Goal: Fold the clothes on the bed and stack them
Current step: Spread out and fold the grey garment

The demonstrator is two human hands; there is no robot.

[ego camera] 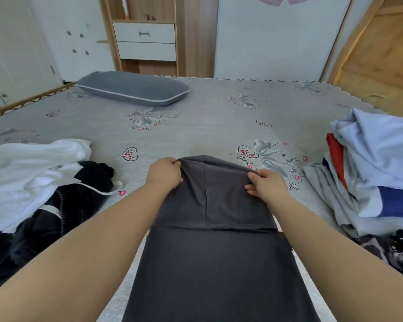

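**Grey garment mid-fold: keep hold of both far corners**

Your landmark is the dark grey garment (215,240), which lies flat on the bed (196,126) straight ahead of you, running from the near edge of the view away toward the pillow (133,88). Its far end is already doubled back toward you, so a shorter upper layer sits on the long lower one.

Your left hand (164,174) pinches the far left corner of that folded edge, with fingers curled round the cloth. Your right hand (264,183) pinches the far right corner the same way. Each grip is closed on fabric, not spread.

Judging by how it drapes, the cloth is thin, soft and light, with no stiffness of its own. It will likely sag in the middle if you lift by the corners alone, so keep it taut between your hands and take it at the fold.

Left of the garment lies a loose heap of white and black clothes (33,182). Right of it sits a pile of pale blue, red and navy clothes (372,168).
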